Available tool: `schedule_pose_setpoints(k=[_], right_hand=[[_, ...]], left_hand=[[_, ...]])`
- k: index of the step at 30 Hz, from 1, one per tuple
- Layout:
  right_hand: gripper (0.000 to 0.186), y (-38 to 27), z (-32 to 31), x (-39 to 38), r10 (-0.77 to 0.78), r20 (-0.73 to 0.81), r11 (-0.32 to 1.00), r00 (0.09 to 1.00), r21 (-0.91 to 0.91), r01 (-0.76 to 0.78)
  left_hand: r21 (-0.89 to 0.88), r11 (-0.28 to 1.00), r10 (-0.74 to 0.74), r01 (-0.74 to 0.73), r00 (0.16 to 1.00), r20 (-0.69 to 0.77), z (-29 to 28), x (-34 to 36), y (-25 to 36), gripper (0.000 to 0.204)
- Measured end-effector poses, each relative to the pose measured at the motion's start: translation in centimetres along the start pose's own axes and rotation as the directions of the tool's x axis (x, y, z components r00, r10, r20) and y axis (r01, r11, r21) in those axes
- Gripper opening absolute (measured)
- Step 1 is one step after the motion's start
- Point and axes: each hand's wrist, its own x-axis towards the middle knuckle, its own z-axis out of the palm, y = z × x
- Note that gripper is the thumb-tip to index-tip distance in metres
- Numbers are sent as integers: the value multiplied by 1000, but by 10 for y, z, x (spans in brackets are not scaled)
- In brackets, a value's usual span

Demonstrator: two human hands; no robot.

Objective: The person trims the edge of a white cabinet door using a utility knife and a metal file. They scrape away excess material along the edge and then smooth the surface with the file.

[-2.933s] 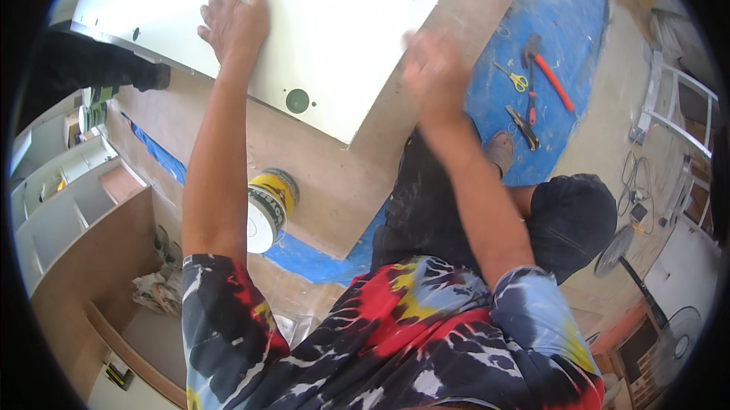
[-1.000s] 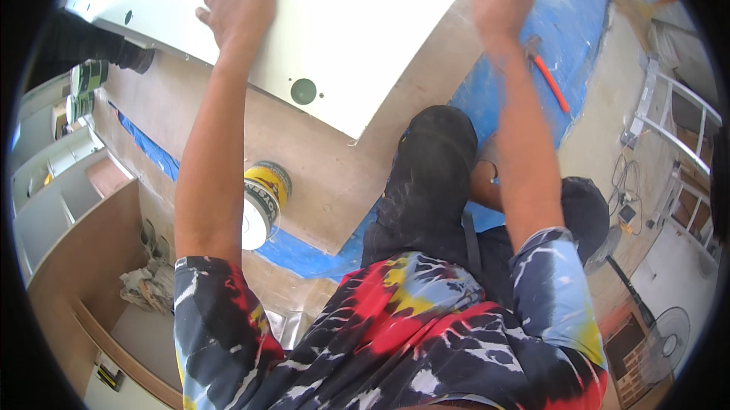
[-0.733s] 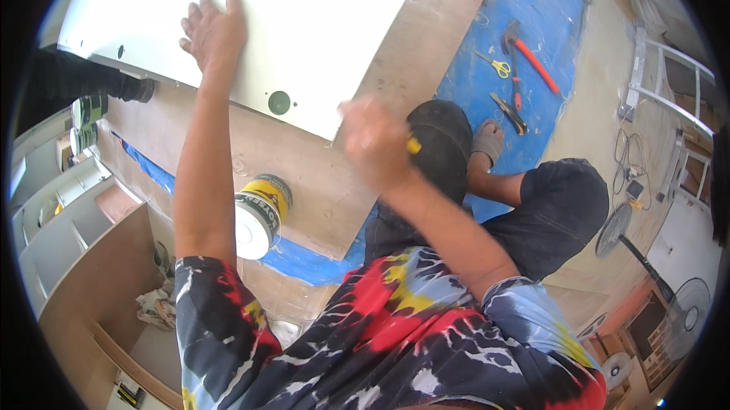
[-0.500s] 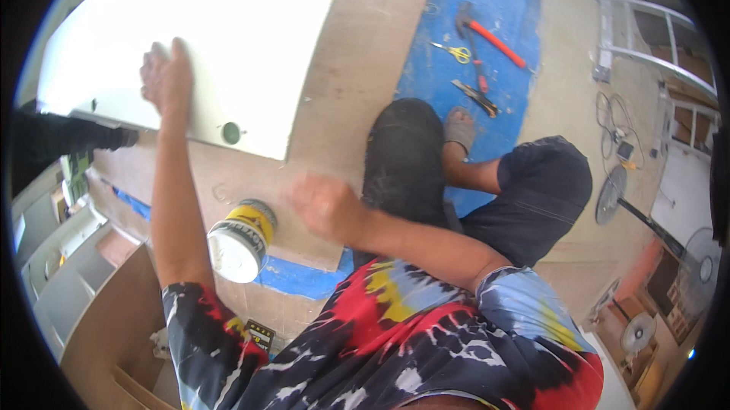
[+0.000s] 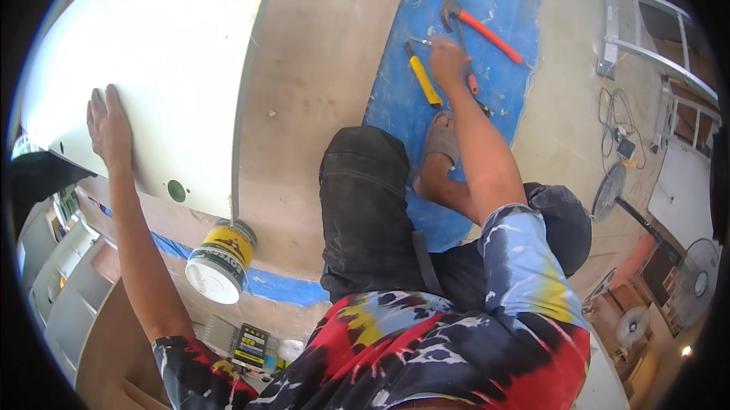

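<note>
My left hand (image 5: 110, 127) lies flat on a large white panel (image 5: 167, 37), fingers stretched out. The panel has a round dark green hole (image 5: 176, 190) near its lower edge. My right hand (image 5: 449, 62) reaches over a blue sheet, its fingers closed around scissors (image 5: 420, 41), whose metal blades stick out to the left. Just left of that hand lies a yellow-handled tool (image 5: 424, 79) with a dark end. A claw hammer (image 5: 490, 36) with a red handle rests to the right. A red-handled tool (image 5: 473, 85) and the tip of a utility knife (image 5: 484, 110) show partly behind my forearm.
A white-lidded bucket (image 5: 220, 258) stands at the panel's near corner. Brown board (image 5: 304, 53) lies between the panel and the blue sheet (image 5: 456, 136). To the right are an aluminium ladder (image 5: 646, 45), cables (image 5: 620, 132) and standing fans (image 5: 696, 277).
My right hand has gone from beside my knee out to the scissors. The yellow-handled tool now shows on the blue sheet. My left hand stays on the panel; the view has shifted.
</note>
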Motion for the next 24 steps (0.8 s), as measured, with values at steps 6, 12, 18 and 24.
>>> schedule_pose_setpoints(k=[6,12,18,24], right_hand=[[31,54,-10,-24,386,245,917,889,0,-398],[27,41,-38,-4,239,332,967,913,7,-255],[28,-35,-160,0,294,837,402,461,330,-854],[35,-143,-277,-126,178,534,421,827,718,-554]], left_hand=[[16,1000,19,-19,999,-38,5,0,-25,78],[42,999,-13,15,999,-38,5,-6,2,77],[88,995,-35,41,997,-74,13,-7,-2,78],[-64,982,-169,178,977,130,-36,-22,46,72]])
